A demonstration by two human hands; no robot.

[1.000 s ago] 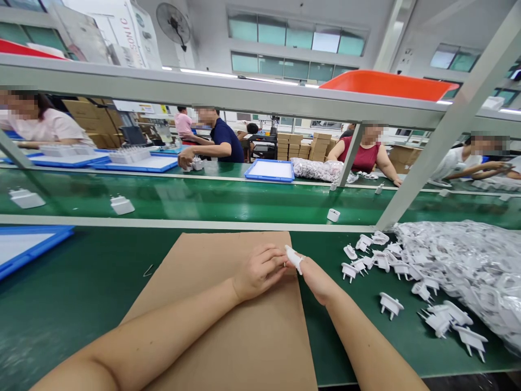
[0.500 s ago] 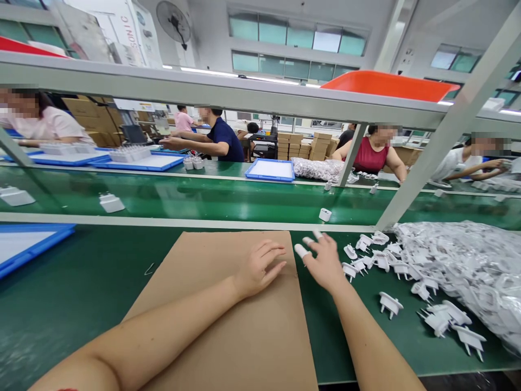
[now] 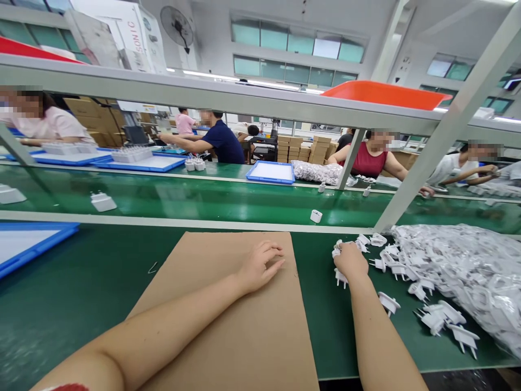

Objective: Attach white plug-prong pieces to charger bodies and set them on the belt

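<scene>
The right hand [image 3: 350,260] lies knuckles up on the green bench top [image 3: 81,288], right at the near-left edge of a scatter of white plug inserts [image 3: 401,271] that spreads away to the right into a big heap of bagged white parts [image 3: 468,271]. Its fingers are curled down over the first pieces; one insert [image 3: 340,278] pokes out from under the heel of the hand with its two pins pointing toward the person, and another small white bit shows at the fingertips, but whether the fingers have actually closed on a piece cannot be told from this angle. The left hand [image 3: 260,266] rests empty on the brown cardboard sheet [image 3: 228,326], fingers loosely bent, well apart from the inserts and to their left. So the loose parts lie directly under and to the right of the right hand, which is clearly the nearer one; the closest free inserts lie flat with their pins sticking out sideways. Beyond the bench, a single small white cap [image 3: 316,216] sits on the conveyor belt [image 3: 203,201], and other people work on the far side.
</scene>
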